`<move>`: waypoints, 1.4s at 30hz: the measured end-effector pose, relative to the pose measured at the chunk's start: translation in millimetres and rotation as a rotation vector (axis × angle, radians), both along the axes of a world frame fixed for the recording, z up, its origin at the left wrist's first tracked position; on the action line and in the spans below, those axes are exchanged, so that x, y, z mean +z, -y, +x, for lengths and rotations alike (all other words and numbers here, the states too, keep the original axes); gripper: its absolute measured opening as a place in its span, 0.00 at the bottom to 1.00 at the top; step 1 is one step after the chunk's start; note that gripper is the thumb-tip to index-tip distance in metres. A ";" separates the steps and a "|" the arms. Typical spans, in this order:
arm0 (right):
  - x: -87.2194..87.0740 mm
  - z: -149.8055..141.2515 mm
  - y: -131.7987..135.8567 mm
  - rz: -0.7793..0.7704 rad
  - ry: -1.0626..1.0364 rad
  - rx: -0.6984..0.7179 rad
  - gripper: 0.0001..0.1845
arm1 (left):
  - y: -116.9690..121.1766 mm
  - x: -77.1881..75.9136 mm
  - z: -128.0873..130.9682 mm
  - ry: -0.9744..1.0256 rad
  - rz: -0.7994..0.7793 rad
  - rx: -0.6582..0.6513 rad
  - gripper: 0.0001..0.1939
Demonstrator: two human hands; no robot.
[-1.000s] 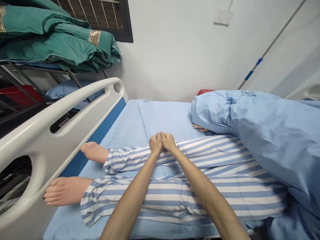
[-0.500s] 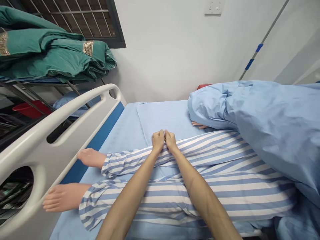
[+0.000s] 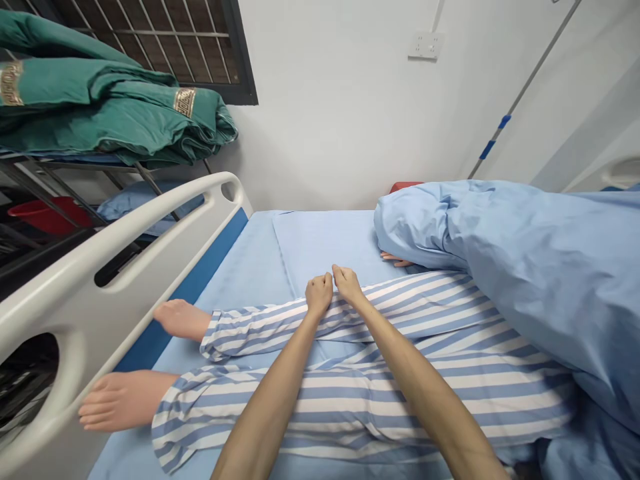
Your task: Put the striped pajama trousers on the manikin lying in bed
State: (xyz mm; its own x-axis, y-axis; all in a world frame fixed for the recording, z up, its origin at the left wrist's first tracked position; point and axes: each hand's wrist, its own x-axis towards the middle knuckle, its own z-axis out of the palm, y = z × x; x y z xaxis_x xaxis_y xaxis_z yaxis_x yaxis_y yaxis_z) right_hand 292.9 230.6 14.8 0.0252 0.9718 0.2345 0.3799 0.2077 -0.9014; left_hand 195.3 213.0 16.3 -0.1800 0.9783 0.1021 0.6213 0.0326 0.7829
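Observation:
My left hand (image 3: 319, 293) and my right hand (image 3: 347, 283) are side by side near the middle of the bed, both closed into fists. Only a narrow gap separates them at the knuckles. No object shows in either fist. Beneath them is the far leg of a pair of blue-and-white striped trousers (image 3: 425, 300), worn by a figure lying across the bed. I cannot tell whether the fists touch the cloth. Two bare, smooth feet (image 3: 127, 399) extend from the trouser cuffs at the left. My forearms cross above the nearer leg.
A light blue quilt (image 3: 540, 260) is heaped over the figure's upper part, with some fingers (image 3: 395, 259) showing under its edge. The white footboard (image 3: 165, 220) bounds the bed at left. Green folded covers (image 3: 115, 120) lie on a rack behind. A pole (image 3: 530, 80) stands at the right.
My fists have drawn slightly apart, the right one shifting a little to the right. The view has tilted and turned slightly, and the bed lies a bit lower in it.

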 end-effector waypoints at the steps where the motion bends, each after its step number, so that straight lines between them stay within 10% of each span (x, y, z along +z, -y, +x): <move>1: 2.0 6.2 1.4 0.011 0.045 0.014 0.29 | -0.4 -0.7 0.2 0.008 -0.001 0.007 0.25; 8: -9.8 30.3 9.1 0.030 -0.004 -0.019 0.30 | -0.9 -3.3 0.0 0.033 0.040 0.007 0.25; 16: -17.0 30.5 0.4 0.044 -0.212 -0.021 0.29 | -19.7 26.5 42.2 0.352 0.097 0.040 0.23; 25: -15.5 29.8 2.0 0.025 -0.209 -0.097 0.29 | -5.2 -4.9 60.3 0.147 0.054 0.053 0.24; 36: 23.8 54.9 6.0 0.040 0.276 -0.055 0.25 | -5.5 -3.1 60.0 0.025 0.012 0.007 0.25; 42: 6.8 71.5 8.2 0.052 0.171 -0.097 0.25 | -3.3 -4.3 60.0 0.041 0.040 0.044 0.26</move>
